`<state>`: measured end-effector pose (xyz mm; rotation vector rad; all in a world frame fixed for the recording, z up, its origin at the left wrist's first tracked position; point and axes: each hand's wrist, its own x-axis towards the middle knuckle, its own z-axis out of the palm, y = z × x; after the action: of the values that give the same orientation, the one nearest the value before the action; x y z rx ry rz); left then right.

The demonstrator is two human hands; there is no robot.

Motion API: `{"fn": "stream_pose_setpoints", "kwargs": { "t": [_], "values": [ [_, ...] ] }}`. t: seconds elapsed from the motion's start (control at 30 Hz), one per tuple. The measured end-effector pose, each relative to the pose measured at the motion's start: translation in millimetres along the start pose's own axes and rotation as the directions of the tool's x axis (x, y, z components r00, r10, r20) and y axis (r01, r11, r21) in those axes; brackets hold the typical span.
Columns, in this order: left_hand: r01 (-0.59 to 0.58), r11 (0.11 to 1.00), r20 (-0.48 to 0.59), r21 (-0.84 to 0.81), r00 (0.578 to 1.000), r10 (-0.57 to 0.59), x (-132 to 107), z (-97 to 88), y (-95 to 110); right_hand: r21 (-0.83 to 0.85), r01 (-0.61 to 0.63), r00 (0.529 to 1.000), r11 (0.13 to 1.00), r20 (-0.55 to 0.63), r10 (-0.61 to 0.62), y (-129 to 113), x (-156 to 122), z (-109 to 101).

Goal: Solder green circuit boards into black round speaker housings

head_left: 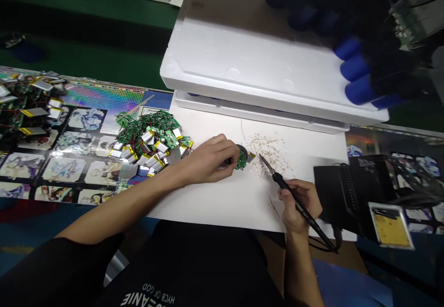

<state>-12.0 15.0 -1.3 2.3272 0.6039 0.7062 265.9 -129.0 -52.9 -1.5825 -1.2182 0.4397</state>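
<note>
My left hand [210, 159] is closed in a pinch on a small green circuit board [241, 159] with a dark round part behind it, held just above the white sheet [225, 196]. My right hand [299, 203] grips a black soldering iron [298, 203]. Its metal tip [262, 160] points up and left and stops a little to the right of the board. Pale solder scraps [272, 152] lie scattered around the tip.
A heap of green boards with silver battery packs [151, 143] lies left of my left hand. More packs [27, 108] sit far left on a printed mat. White foam trays [256, 76] stand behind, blue and black cylinders [354, 62] upper right, a black soldering station [350, 196] and yellow sponge [391, 226] right.
</note>
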Motion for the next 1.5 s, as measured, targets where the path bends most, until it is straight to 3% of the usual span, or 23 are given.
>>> {"fn": "stream_pose_setpoints", "kwargs": {
  "t": [1.5],
  "values": [
    [0.015, 1.0, -0.004, -0.008, 1.0, -0.015, -1.3, 1.3, -1.8, 0.005, 0.005, 1.0, 1.0, 0.003, -0.005, 2.7, -0.3, -0.4]
  ]
}}
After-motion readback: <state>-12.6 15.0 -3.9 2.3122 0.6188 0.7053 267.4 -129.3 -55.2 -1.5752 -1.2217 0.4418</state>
